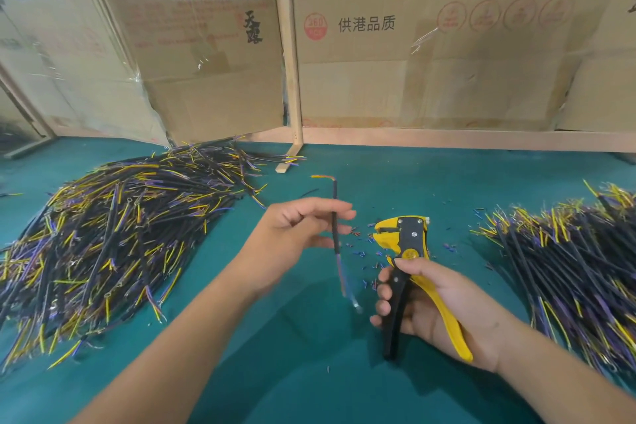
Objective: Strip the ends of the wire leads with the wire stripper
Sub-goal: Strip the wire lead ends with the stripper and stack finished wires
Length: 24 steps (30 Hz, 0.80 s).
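Green desk (309, 372) nearest; right hand (444, 306) wraps the black and yellow handles of the wire stripper (409, 251), its head pointing away, open toward a wire lead (335, 234). Left hand (296, 231) pinches that black-sheathed lead loosely between fingertips, upright, coloured ends splayed above and blurred below. Scattered insulation bits (364, 251) lie around the stripper; wire piles sit left (113, 234) and right (571, 251), taped cardboard boxes (430, 45) standing behind.
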{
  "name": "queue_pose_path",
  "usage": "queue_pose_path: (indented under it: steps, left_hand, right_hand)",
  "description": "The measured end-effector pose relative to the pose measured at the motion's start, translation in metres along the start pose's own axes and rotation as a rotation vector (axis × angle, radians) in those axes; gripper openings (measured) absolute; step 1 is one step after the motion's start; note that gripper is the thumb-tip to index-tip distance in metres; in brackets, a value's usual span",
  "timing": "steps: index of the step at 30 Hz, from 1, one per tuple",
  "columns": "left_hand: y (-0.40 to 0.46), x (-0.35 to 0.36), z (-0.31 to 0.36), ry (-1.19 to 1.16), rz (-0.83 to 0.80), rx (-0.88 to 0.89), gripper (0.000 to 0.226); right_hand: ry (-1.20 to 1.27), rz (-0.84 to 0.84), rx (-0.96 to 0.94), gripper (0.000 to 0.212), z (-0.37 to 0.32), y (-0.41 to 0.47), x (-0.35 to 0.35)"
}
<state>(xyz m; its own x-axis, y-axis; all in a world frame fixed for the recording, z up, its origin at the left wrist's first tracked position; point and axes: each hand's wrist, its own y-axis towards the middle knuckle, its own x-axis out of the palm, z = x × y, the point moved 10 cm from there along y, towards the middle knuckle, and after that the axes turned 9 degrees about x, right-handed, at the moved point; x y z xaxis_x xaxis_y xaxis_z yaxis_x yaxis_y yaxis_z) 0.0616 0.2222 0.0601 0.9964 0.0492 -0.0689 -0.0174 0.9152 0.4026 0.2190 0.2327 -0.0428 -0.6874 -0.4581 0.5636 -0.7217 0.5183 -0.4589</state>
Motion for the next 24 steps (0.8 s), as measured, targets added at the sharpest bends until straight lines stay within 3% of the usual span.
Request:
queue_pose_path:
  steps: [5, 12, 19, 24]
  left_hand:
    - [-0.001, -0.001, 0.003, -0.007, 0.043, 0.008, 0.028]
    - [0.000, -0.004, 0.004, -0.316, 0.119, -0.017, 0.026]
    - [-0.001, -0.001, 0.004, -0.336, 0.125, -0.030, 0.015]
    - [-0.001, 0.000, 0.006, -0.350, 0.136, -0.031, 0.019]
  right_hand:
    - [-0.011, -0.048, -0.004, 0.025, 0.000, -0.001, 0.002]
    - [-0.033, -0.074, 0.001, 0.038, 0.002, 0.009, -0.006]
    - [-0.026, -0.099, 0.018, 0.037, 0.004, 0.015, -0.011]
    - [-0.027, -0.091, 0.005, 0.039, 0.002, 0.009, -0.005]
